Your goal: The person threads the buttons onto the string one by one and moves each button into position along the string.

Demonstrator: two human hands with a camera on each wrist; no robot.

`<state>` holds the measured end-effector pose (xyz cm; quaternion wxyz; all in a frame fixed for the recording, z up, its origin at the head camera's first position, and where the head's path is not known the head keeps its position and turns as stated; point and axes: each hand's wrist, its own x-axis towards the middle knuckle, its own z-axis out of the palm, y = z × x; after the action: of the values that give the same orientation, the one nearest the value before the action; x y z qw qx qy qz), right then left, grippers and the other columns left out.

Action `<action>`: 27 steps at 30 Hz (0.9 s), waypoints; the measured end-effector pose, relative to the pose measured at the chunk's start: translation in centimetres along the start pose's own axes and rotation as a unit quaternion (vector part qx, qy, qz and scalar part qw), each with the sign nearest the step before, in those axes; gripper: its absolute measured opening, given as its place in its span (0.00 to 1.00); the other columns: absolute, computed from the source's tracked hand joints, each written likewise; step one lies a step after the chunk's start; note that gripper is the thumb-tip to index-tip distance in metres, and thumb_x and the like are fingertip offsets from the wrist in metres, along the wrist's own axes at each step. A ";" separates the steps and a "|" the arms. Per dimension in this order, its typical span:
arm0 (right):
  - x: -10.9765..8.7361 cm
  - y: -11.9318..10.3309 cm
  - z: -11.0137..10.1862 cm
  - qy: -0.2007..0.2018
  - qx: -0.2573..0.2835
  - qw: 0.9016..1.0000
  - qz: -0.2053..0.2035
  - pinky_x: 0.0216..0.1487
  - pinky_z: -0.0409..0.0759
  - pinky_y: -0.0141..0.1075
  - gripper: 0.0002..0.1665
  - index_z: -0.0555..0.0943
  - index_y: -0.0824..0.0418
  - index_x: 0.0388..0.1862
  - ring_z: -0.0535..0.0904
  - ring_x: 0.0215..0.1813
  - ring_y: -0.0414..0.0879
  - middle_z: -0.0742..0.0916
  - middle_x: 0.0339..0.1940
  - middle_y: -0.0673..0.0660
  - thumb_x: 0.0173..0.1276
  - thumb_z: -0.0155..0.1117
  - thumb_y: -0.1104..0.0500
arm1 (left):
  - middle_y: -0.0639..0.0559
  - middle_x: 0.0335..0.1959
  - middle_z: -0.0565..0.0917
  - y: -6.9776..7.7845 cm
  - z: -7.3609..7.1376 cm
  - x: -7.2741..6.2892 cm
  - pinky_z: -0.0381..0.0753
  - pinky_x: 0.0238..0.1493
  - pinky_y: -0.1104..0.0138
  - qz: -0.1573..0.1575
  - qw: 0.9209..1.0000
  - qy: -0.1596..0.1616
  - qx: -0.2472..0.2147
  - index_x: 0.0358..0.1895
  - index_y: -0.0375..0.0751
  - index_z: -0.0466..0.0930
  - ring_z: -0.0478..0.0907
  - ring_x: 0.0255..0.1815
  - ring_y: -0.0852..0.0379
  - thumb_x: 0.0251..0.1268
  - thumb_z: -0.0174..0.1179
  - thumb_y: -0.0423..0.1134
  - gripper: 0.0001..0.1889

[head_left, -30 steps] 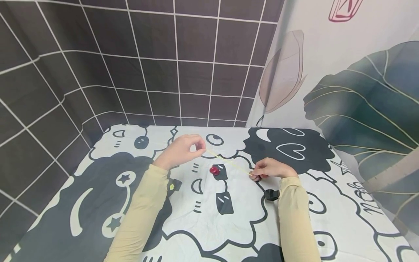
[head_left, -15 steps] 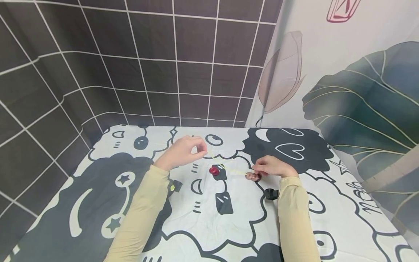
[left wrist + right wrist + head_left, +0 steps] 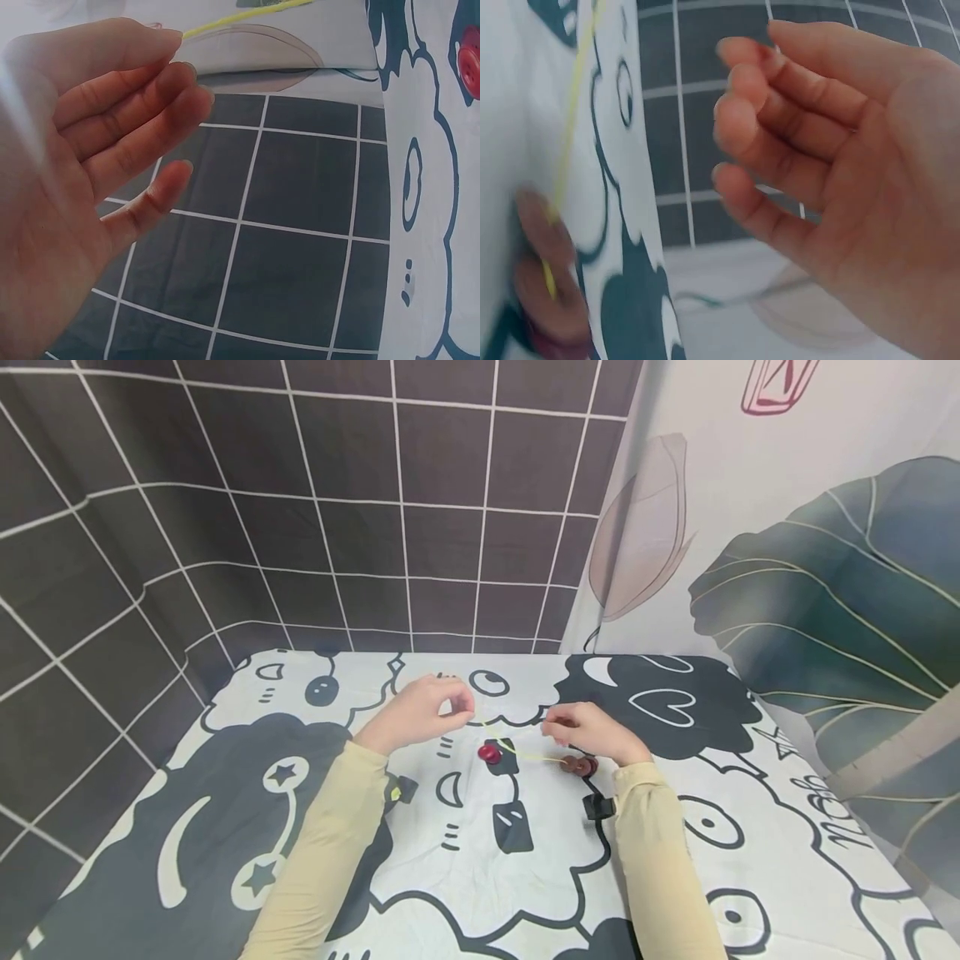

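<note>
Pinching a yellow string (image 3: 244, 15) with left fingers (image 3: 142, 45)

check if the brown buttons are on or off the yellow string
On: the yellow string disappears into one of the brown buttons and reappears.

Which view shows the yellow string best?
Head: the yellow string shows nearly whole, from left hand to brown discs. Left wrist shows only a short piece by that hand; right wrist, a blurred stretch reaching the discs.
</note>
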<state>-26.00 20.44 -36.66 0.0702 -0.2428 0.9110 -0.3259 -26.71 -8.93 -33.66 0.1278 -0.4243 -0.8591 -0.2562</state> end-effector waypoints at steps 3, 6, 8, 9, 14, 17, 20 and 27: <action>0.6 -1.0 0.8 0.010 0.004 1.000 -0.023 0.40 0.75 0.35 0.08 0.81 0.60 0.41 0.77 0.34 0.44 0.86 0.32 0.59 0.71 0.56 0.58 | 0.55 0.27 0.84 0.0 0.0 0.0 0.75 0.48 0.59 0.000 1.000 0.001 -0.003 0.32 0.45 0.81 0.80 0.33 0.59 0.57 0.64 0.34 0.02; 0.9 -1.9 1.4 0.026 0.013 0.999 -0.037 0.48 0.76 0.39 0.07 0.81 0.56 0.42 0.78 0.39 0.44 0.87 0.39 0.59 0.71 0.57 0.58 | 0.55 0.27 0.84 0.0 0.2 0.0 0.75 0.47 0.59 0.005 1.000 0.002 -0.006 0.32 0.45 0.81 0.80 0.32 0.59 0.57 0.64 0.34 0.02; 1.0 -2.4 1.5 0.036 0.015 0.998 -0.042 0.52 0.77 0.42 0.06 0.81 0.54 0.42 0.79 0.42 0.42 0.87 0.40 0.56 0.71 0.58 0.57 | 0.55 0.27 0.83 -0.1 0.4 0.0 0.76 0.46 0.60 0.006 1.000 0.001 -0.006 0.32 0.45 0.81 0.80 0.32 0.59 0.57 0.64 0.34 0.02; 1.1 -2.7 1.6 0.040 0.016 0.998 -0.044 0.54 0.77 0.43 0.06 0.81 0.54 0.42 0.80 0.42 0.42 0.87 0.40 0.55 0.71 0.58 0.57 | 0.55 0.26 0.83 -0.2 0.6 0.1 0.76 0.46 0.60 0.005 1.000 -0.002 -0.005 0.32 0.45 0.81 0.80 0.32 0.59 0.57 0.64 0.34 0.02; 1.5 -3.7 2.0 0.044 0.033 0.997 -0.059 0.56 0.77 0.47 0.08 0.81 0.56 0.45 0.81 0.48 0.45 0.87 0.43 0.52 0.71 0.59 0.56 | 0.56 0.27 0.82 -0.3 1.2 0.2 0.76 0.45 0.63 0.006 1.000 -0.013 0.005 0.32 0.46 0.81 0.79 0.33 0.60 0.57 0.64 0.35 0.02; 1.8 -4.0 2.6 0.025 0.054 0.995 -0.078 0.58 0.77 0.49 0.11 0.80 0.56 0.49 0.81 0.53 0.47 0.86 0.48 0.52 0.71 0.59 0.57 | 0.56 0.28 0.83 -0.1 1.6 0.4 0.77 0.44 0.64 0.014 1.000 -0.020 0.003 0.32 0.46 0.81 0.79 0.33 0.60 0.57 0.64 0.35 0.02; 2.0 -4.1 3.2 0.004 0.072 0.993 -0.091 0.61 0.75 0.51 0.13 0.79 0.54 0.52 0.81 0.55 0.47 0.86 0.51 0.53 0.70 0.60 0.58 | 0.57 0.27 0.83 0.1 2.1 0.5 0.75 0.44 0.65 0.024 0.999 -0.027 -0.002 0.31 0.46 0.81 0.78 0.32 0.61 0.58 0.64 0.36 0.02; 1.9 -4.5 3.5 0.000 0.054 0.995 -0.083 0.53 0.77 0.46 0.12 0.78 0.53 0.51 0.82 0.45 0.43 0.87 0.38 0.52 0.69 0.60 0.57 | 0.58 0.27 0.83 0.2 2.7 0.6 0.74 0.45 0.63 0.037 0.999 -0.030 0.025 0.31 0.47 0.81 0.78 0.30 0.62 0.60 0.64 0.38 0.02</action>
<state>-24.85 14.55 -36.51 0.0561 -0.3135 0.8687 -0.3794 -26.88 -6.95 -35.55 0.1219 -0.4601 -0.8523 -0.2168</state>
